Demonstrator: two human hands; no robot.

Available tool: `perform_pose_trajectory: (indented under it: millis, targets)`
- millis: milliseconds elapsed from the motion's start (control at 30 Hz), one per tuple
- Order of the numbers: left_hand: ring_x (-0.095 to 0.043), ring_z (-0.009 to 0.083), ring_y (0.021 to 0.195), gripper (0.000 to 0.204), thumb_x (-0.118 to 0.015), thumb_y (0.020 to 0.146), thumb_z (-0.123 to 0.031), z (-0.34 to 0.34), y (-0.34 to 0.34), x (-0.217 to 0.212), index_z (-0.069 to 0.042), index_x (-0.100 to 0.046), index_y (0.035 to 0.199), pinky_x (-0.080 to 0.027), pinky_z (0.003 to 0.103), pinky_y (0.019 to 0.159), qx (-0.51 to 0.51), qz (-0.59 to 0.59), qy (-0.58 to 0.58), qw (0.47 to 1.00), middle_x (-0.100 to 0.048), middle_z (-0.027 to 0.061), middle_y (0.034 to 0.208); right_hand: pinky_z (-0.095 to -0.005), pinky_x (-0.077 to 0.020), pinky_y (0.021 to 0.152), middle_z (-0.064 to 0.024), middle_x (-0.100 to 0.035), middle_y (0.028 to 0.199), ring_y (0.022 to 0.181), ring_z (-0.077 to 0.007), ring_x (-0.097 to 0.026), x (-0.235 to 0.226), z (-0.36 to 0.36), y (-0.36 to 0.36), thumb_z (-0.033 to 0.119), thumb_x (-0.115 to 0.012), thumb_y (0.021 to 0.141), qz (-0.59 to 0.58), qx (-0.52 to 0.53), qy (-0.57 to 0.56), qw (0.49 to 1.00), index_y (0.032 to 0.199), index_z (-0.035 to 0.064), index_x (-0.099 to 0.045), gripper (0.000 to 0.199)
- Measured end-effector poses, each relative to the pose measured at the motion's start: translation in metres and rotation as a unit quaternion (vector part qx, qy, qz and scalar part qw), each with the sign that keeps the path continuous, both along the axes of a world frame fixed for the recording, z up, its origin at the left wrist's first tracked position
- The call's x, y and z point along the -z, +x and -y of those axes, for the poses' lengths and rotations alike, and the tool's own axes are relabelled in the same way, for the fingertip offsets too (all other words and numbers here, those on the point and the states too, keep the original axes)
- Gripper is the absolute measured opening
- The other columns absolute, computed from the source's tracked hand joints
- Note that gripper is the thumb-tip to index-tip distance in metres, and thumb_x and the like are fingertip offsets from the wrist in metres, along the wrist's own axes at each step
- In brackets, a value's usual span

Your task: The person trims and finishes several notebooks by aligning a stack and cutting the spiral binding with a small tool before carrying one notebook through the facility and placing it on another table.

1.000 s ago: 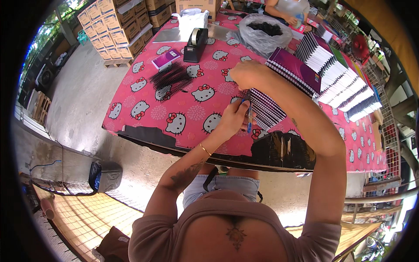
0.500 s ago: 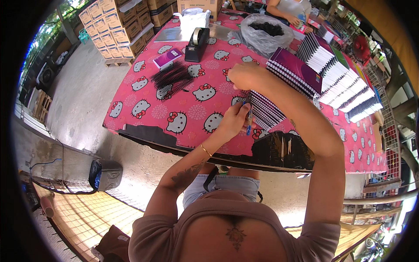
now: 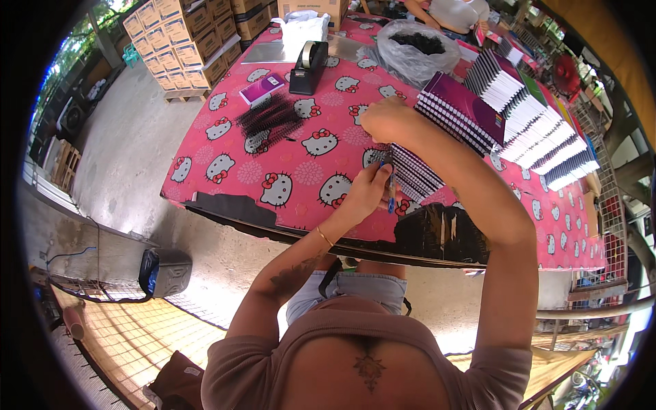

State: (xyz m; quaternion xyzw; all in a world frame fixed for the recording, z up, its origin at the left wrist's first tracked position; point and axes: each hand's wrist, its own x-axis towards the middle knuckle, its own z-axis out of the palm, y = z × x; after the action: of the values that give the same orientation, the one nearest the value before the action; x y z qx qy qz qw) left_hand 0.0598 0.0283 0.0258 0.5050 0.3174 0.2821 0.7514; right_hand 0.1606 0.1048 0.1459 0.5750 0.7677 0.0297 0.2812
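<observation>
A slim blue-handled tool [image 3: 391, 196], which looks like pliers, is gripped by my left hand [image 3: 370, 190], its dark upper end at the left edge of a stack of spiral-bound notebooks [image 3: 415, 172]. My right hand [image 3: 384, 117] is curled closed just beyond that end of the stack. Its fingertips are turned away, so what they pinch is hidden. My right forearm passes over the notebooks and covers part of them. Left of my hands, a bunch of loose black binding coils [image 3: 268, 124] lies on the pink patterned tablecloth [image 3: 301, 154].
Behind the coils are a purple notebook [image 3: 262, 89] and a black tape dispenser [image 3: 309, 68]. A plastic bag of black coils [image 3: 418, 51] stands farther back. Stacked purple notebooks [image 3: 461, 113] and taller notebook piles [image 3: 540, 126] fill the right. A person [image 3: 454, 14] sits opposite.
Both hands stay by the stack, with only slight shifts: my right hand and forearm move a little, and the tool stands more upright. The person opposite has moved their arms.
</observation>
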Motion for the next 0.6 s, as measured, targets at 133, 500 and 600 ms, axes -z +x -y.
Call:
perform_pose_trajectory:
  millis: [133, 500, 600]
  targets:
    - [-0.068, 0.0219, 0.067, 0.033, -0.043, 0.100, -0.032, -0.002, 0.002, -0.002, -0.001, -0.049, 0.105, -0.059, 0.034, 0.056, -0.010, 0.006, 0.013, 1.000, -0.064, 0.0108, 0.083, -0.0388, -0.0503, 0.081, -0.0089, -0.071, 0.107, 0.101, -0.0257, -0.067, 0.002, -0.003, 0.000, 0.018, -0.076, 0.073, 0.009, -0.001, -0.026, 1.000, 0.106, 0.0107, -0.072, 0.034]
    - [-0.069, 0.0230, 0.068, 0.031, -0.043, 0.100, -0.031, 0.004, 0.001, 0.014, 0.000, -0.049, 0.106, -0.058, 0.033, 0.055, -0.005, 0.018, -0.010, 1.000, -0.064, 0.0113, 0.084, -0.0412, -0.0505, 0.083, -0.0111, -0.069, 0.112, 0.103, -0.0287, -0.066, 0.001, 0.000, -0.007, 0.013, -0.070, 0.078, 0.001, 0.030, 0.009, 1.000, 0.107, 0.0084, -0.072, 0.030]
    - [-0.070, 0.0238, 0.070, 0.032, -0.043, 0.100, -0.031, -0.001, 0.003, 0.016, -0.001, -0.049, 0.106, -0.058, 0.033, 0.054, -0.012, -0.003, 0.004, 1.000, -0.065, 0.0124, 0.087, -0.0400, -0.0506, 0.082, -0.0089, -0.069, 0.111, 0.103, -0.0268, -0.066, 0.000, -0.001, -0.011, 0.017, -0.072, 0.078, 0.034, 0.012, -0.025, 0.999, 0.107, 0.0114, -0.072, 0.030]
